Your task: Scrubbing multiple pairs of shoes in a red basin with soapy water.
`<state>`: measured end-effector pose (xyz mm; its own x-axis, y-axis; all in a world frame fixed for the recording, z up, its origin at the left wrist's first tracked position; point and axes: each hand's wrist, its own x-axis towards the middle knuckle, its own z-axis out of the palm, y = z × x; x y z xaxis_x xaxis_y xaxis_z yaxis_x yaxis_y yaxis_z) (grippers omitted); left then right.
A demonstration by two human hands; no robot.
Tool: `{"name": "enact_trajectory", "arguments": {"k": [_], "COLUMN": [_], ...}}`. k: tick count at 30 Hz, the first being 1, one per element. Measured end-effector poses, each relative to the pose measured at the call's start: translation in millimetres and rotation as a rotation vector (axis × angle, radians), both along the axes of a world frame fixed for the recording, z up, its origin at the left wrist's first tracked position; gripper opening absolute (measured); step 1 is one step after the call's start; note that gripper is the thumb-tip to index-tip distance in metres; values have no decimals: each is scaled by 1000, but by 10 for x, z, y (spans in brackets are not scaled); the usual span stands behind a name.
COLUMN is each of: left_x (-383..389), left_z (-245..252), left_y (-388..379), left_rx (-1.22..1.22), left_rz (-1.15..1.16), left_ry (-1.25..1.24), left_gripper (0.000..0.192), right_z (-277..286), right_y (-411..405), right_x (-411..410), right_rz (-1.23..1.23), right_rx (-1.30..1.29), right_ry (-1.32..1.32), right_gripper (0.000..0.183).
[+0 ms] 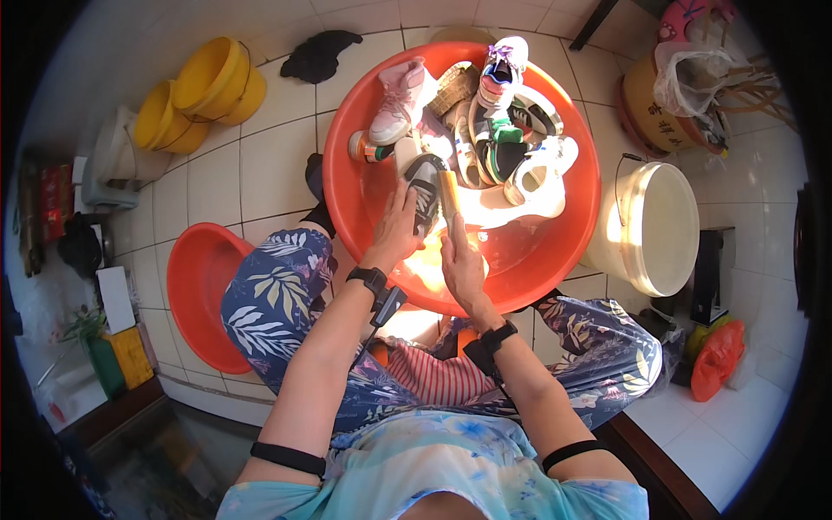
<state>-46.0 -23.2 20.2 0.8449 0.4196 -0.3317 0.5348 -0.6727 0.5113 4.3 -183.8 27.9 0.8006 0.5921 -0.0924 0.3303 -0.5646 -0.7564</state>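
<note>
My left hand (pixel 398 224) grips a black, grey and white sneaker (pixel 426 195) by its side, toe pointing away from me. In my right hand (pixel 463 263) is a wooden-backed brush (pixel 449 195), held upright along the sneaker's right side; its bristles are hard to make out. Both hands are over a large orange-red plastic basin (pixel 578 214). Behind them, several shoes are heaped in it: a pink and white high-top (pixel 400 101), a white sneaker with purple laces (pixel 504 68), and a white shoe (pixel 536 172) at the right. Bright sunlight washes out the basin's middle.
A smaller red basin (pixel 205 299) stands left of my knee. To the right is a cream bucket (pixel 656 227), with a large plant pot (pixel 663 97) beyond. Yellow buckets (pixel 218 81) stand far left. A black cloth (pixel 318 57) lies on the tiled floor (pixel 276 153).
</note>
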Motion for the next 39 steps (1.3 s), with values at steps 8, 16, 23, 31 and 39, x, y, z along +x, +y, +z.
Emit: {"name": "enact_trajectory", "arguments": {"k": [8, 16, 23, 31, 39], "left_x": [128, 54, -75, -105, -256], "left_z": [63, 127, -9, 142, -127], "left_y": [-71, -104, 173, 261, 275], "left_rx": [-11, 38, -145, -993, -1103], "left_rz": [-20, -9, -31, 333, 468], "left_ry": [43, 49, -255, -261, -385], "left_gripper": [107, 105, 99, 79, 73], "right_z": [5, 127, -219, -1258, 118], "right_y": [557, -604, -1001, -1061, -802], "right_x": [660, -207, 330, 436, -169], "right_rz": [-169, -162, -43, 21, -149], "right_rx": [113, -20, -291, -34, 226], "right_ry": [262, 478, 378, 187, 257], "right_gripper": [43, 48, 34, 26, 50]}}
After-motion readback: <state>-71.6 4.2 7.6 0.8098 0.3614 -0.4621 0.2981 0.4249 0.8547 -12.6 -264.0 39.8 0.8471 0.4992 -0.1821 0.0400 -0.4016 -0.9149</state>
